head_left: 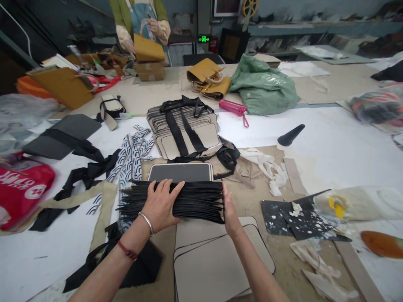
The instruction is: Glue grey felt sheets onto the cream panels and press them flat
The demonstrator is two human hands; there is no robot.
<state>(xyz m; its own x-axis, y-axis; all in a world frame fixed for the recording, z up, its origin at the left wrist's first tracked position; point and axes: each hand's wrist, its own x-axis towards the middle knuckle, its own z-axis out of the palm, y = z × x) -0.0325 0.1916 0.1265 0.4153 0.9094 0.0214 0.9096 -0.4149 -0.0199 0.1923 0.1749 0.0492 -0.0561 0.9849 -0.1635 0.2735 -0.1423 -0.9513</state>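
Shows at far L red bag [23, 184] w/ white lettering + star logo, partly legible. Grips blk stack [195, 203] mid-table, near beige panels [217, 262], w/ L hand [162, 205], fingers spread on top, thumb at near side. Shows green exit sign [203, 39] behind. Touches stack's R end w/ R hand [231, 212]; can't tell finger opening.

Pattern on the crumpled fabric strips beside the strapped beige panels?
Crumpled fabric strips: white with dark blue nested arcs, wave-like; best seen in the head view.

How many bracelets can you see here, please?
2: a silver one on the left wrist and a red one farther up that arm. The co-worker's sleeves may hide others.
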